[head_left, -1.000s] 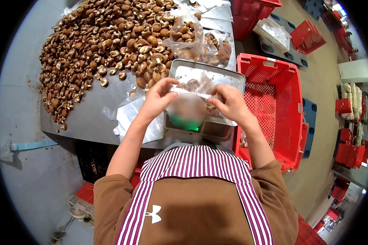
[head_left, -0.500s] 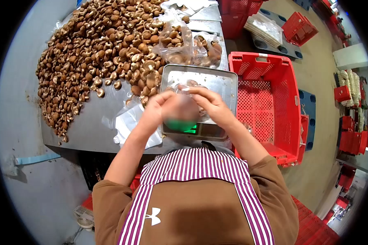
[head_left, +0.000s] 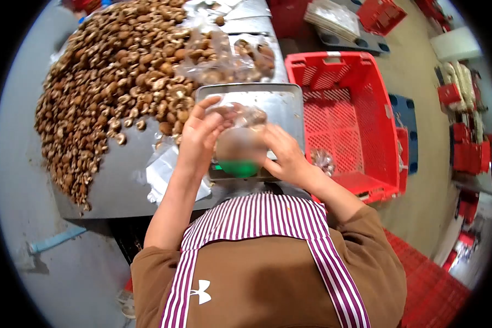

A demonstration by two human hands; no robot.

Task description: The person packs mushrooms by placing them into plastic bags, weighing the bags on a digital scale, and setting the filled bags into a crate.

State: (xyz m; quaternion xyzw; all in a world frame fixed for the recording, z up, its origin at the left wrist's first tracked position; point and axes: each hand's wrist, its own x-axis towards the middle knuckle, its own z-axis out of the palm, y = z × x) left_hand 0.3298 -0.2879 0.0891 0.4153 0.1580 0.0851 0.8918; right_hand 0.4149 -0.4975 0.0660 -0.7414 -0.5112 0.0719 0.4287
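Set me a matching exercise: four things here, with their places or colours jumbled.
1. Mushroom pile
2. Clear bag over the metal tray
3. Large crate right of the table
4. Apron

A. striped purple and white
B. between left hand and right hand
C. red
D. heaped on the table

Pairs: 1-D; 2-B; 3-C; 4-A

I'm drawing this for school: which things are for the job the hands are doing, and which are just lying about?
For the job, I think:
mushroom pile
clear bag
metal tray
big red crate
white plastic

Probably just lying about:
blue pallet
far red crate
light blue strip
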